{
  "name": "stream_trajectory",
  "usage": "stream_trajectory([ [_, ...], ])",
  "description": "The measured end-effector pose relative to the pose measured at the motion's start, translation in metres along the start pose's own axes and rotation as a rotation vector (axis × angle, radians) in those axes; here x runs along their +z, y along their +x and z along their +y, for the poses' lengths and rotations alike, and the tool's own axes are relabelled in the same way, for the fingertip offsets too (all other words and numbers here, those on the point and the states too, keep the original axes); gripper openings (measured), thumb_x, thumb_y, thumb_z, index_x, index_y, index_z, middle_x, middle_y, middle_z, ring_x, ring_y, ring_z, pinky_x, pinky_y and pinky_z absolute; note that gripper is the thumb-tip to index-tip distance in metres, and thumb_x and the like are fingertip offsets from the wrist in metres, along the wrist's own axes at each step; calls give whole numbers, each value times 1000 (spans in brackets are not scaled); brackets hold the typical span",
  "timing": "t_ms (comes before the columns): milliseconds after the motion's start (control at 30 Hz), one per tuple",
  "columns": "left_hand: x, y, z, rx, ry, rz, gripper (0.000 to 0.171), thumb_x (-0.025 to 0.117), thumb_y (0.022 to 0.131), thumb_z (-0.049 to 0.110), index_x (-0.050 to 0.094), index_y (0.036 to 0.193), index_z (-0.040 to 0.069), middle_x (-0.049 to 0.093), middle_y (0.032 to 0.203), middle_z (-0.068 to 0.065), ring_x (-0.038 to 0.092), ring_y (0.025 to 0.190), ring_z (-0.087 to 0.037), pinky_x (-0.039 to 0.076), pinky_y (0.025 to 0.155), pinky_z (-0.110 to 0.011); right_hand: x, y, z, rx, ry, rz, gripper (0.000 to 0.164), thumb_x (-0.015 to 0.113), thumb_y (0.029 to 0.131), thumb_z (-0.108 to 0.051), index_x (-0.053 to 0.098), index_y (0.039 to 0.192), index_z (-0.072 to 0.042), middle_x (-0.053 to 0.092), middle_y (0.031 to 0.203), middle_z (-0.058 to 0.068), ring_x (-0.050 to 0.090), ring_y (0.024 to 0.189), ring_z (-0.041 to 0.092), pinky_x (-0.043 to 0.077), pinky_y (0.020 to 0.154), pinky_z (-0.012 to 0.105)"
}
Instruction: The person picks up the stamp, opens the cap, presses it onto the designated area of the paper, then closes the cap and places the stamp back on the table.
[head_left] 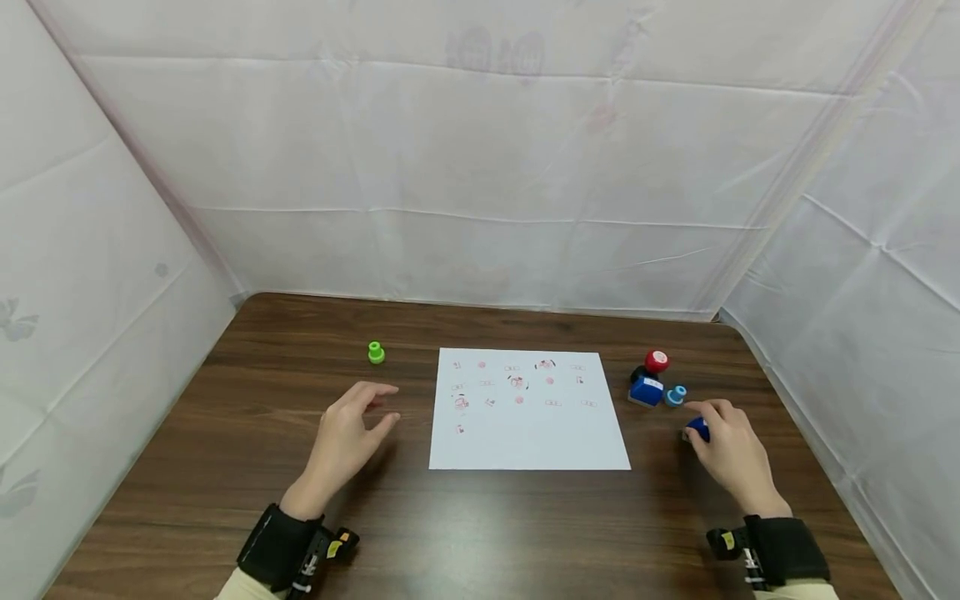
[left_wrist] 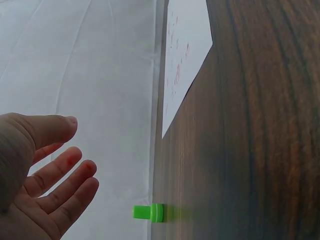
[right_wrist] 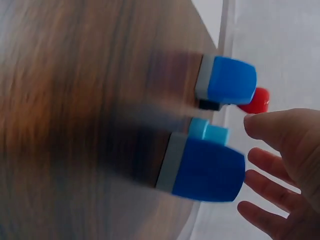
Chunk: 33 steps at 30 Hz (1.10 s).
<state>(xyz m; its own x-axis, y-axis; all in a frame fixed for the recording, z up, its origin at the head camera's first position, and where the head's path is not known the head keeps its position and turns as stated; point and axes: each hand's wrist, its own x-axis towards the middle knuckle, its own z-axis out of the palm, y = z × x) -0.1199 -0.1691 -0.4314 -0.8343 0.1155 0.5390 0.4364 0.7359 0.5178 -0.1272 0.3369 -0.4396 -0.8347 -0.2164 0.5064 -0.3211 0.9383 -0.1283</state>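
Note:
My left hand (head_left: 343, 437) hangs over the table left of the paper, fingers and thumb apart and holding nothing. Beyond it stands a small green stamp (head_left: 377, 353). At the right, my right hand (head_left: 731, 446) reaches over a blue stamp (right_wrist: 210, 170) with a grey base. Its thumb (right_wrist: 272, 127) stands apart from the stamp, and its fingertips overlap the stamp's top edge in the right wrist view. Close by are a second blue stamp (head_left: 647, 392), a small light-blue stamp (head_left: 676, 396) and a red-topped stamp (head_left: 657, 362) with a black lower part.
A white sheet of paper (head_left: 525, 442) with several rows of red stamp prints lies mid-table. The brown wooden table (head_left: 465, 533) meets white cloth walls (head_left: 480, 167) at the back and sides. Both wrists wear black bands with cameras.

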Motion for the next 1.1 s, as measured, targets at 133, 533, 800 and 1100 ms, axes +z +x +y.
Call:
stream_trajectory([
  [133, 0, -3, 1, -2, -8, 5, 37, 79, 69, 2, 64, 102, 6, 63, 97, -9, 65, 83, -25, 55, 66, -39, 0, -4, 6, 13, -20, -30, 38, 76, 65, 3, 62, 101, 1, 55, 92, 24, 55, 82, 42, 49, 60, 53],
  [533, 2, -4, 3, -11, -2, 2, 36, 78, 69, 1, 64, 102, 7, 63, 96, -8, 64, 83, -23, 54, 66, -40, 4, -8, 13, 8, -50, -70, 33, 71, 65, 9, 63, 97, 2, 57, 87, 23, 56, 78, 41, 49, 62, 54],
  [800, 3, -2, 5, -7, -9, 3, 35, 78, 70, 2, 64, 102, 7, 63, 96, -8, 64, 83, -23, 55, 66, -40, 5, -4, 14, 26, -51, -99, 29, 69, 68, 10, 63, 94, 1, 59, 87, 21, 57, 76, 40, 48, 63, 55],
  [1100, 6, -6, 6, -27, -9, 1, 35, 78, 69, 2, 65, 101, 9, 63, 96, -7, 64, 83, -22, 55, 67, -39, 3, -4, 12, 33, -51, -85, 27, 70, 68, 8, 63, 93, 2, 59, 85, 22, 58, 73, 39, 49, 61, 54],
])
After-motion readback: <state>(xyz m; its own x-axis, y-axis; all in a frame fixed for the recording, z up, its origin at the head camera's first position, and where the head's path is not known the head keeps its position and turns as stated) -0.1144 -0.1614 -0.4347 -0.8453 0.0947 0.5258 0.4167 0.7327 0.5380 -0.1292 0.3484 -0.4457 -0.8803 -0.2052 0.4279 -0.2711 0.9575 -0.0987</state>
